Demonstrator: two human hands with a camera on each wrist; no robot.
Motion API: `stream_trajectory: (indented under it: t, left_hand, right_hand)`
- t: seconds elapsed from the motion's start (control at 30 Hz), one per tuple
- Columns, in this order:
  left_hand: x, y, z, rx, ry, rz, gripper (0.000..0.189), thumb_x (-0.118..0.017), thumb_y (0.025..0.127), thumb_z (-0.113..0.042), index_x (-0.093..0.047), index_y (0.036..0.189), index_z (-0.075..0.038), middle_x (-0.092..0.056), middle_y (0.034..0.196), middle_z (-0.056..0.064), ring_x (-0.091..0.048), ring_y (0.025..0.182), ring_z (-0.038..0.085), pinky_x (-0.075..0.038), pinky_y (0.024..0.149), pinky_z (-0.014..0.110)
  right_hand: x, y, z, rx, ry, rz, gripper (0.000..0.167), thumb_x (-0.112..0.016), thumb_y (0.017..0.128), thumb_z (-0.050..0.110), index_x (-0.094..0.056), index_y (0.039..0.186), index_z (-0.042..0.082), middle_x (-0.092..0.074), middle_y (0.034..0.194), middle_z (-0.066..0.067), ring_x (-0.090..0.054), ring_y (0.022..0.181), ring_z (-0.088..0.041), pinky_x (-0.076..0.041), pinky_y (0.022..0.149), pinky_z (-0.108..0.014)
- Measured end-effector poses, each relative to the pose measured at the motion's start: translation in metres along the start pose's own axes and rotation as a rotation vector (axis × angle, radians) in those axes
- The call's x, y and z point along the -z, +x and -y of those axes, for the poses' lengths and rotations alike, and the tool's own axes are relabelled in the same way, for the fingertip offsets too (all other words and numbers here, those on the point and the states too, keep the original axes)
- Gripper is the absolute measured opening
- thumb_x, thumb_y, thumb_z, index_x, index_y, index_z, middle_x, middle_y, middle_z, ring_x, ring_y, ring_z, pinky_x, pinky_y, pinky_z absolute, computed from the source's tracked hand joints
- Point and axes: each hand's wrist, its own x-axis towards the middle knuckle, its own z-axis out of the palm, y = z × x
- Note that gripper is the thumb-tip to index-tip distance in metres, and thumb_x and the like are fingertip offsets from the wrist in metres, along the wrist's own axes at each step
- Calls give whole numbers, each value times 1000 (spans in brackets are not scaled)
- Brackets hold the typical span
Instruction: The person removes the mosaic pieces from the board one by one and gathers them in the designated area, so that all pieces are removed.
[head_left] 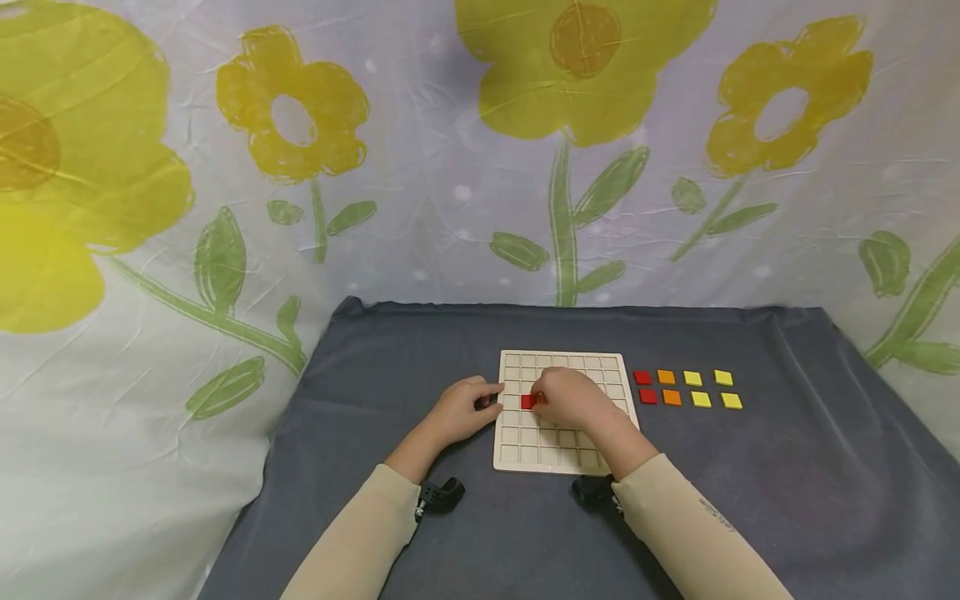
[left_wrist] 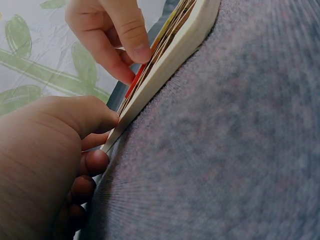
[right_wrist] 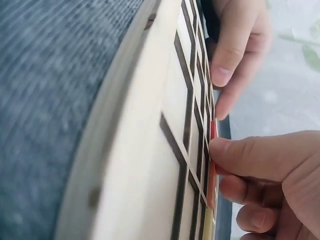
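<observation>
A pale wooden grid board (head_left: 517, 454) lies on the dark cloth. My left hand (head_left: 467, 408) touches its left edge with thumb and forefinger, the other fingers bent below in the left wrist view. Over the board's middle, my right hand (head_left: 573, 396) holds a small red tile between thumb and fingers, low against the grid. Just left of those fingertips a red square tile (head_left: 528, 402) lies on the board. In the right wrist view, an orange-red strip (right_wrist: 211, 187) and a yellow tile (right_wrist: 207, 225) show along the grid beside the right thumb; the head view hides them beneath the hand.
Right of the board, two rows of loose tiles lie on the cloth: red tiles (head_left: 642, 377), orange tiles (head_left: 666, 377) and yellow tiles (head_left: 693, 378). Dark grey cloth (head_left: 810, 500) covers the table. A flowered curtain (head_left: 420, 208) hangs behind and at the sides.
</observation>
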Motion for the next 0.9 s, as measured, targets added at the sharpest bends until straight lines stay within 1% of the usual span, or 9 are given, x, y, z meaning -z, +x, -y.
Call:
stream_trajectory:
  t: [0.17,0.37,0.53,0.67,0.9]
  left_hand:
    - [-1,0,0,-1,-8,-8,38,-72,97,-18,-70,133,-6,-49,78,-3,-43,66,11,-37,64,29]
    - [-1,1,1,-13,-4,-9,37,-71,97,-18,-71,133,-6,-49,78,-3,-43,67,11,-38,65,28]
    - [0,0,0,-10,-6,-4,38,-71,97,-17,-70,133,-5,-50,78,-2,-44,68,11,-38,65,29]
    - [1,0,-1,-11,-6,-5,37,-71,97,-17,-70,133,-5,-49,78,-2,-44,67,11,-38,66,29]
    - [0,0,0,-16,-10,-12,37,-72,96,-16,-71,132,-4,-50,77,-2,-44,67,10,-38,66,28]
  right_hand:
    - [-1,2,1,-22,-31,-9,15,-79,88,12,-72,75,17,-56,68,6,-50,63,-16,-43,61,-34]
    - [0,3,4,-45,-48,-17,13,-81,86,14,-74,76,16,-59,71,6,-52,64,-16,-45,61,-35]
    - [-1,5,5,-72,-74,-9,14,-81,82,12,-70,75,16,-57,74,4,-52,66,-17,-46,61,-36]
    - [-2,5,5,-59,-124,-24,16,-80,78,12,-65,74,15,-55,74,2,-51,63,-18,-45,58,-36]
    - [-4,3,8,-38,-162,-70,16,-83,79,14,-68,81,12,-55,77,0,-52,63,-18,-48,59,-38]
